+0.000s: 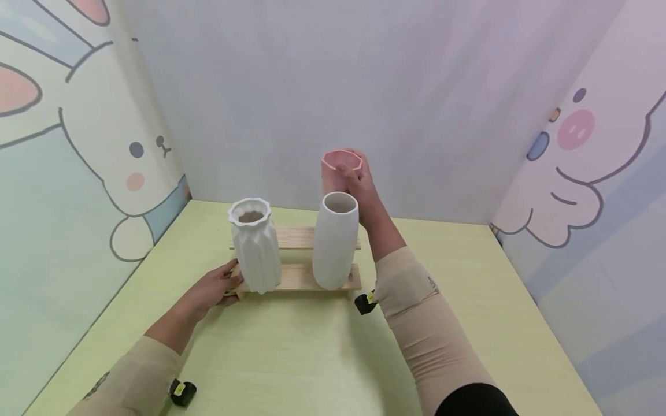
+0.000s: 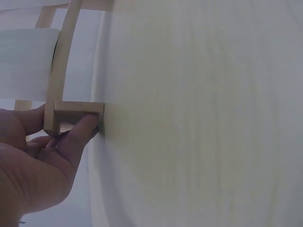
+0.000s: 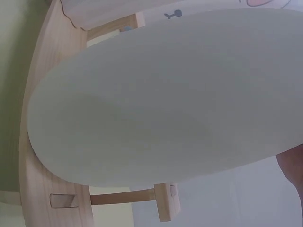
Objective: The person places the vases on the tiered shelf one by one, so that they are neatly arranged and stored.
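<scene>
A two-step wooden rack [image 1: 298, 278] stands on the table, with two white vases on its front step. The left one is a fluted vase [image 1: 256, 248] with a wavy rim; the right one is a smooth rounded vase [image 1: 334, 248]. My left hand [image 1: 212, 289] grips the rack's left end, thumb and fingers around the wood [image 2: 59, 85] in the left wrist view. Behind the smooth vase, my right hand [image 1: 362, 188] holds a pink vase [image 1: 331, 173] with an angular rim, thumb at its rim. Its base is hidden. The smooth vase [image 3: 156, 104] fills most of the right wrist view.
The pale yellow-green table [image 1: 291, 358] reaches back to a plain wall [image 1: 322, 86]. Side panels carry a cartoon rabbit [image 1: 119, 144] and a cartoon pig [image 1: 577, 167]. Small black pieces with yellow marks are at both wrists.
</scene>
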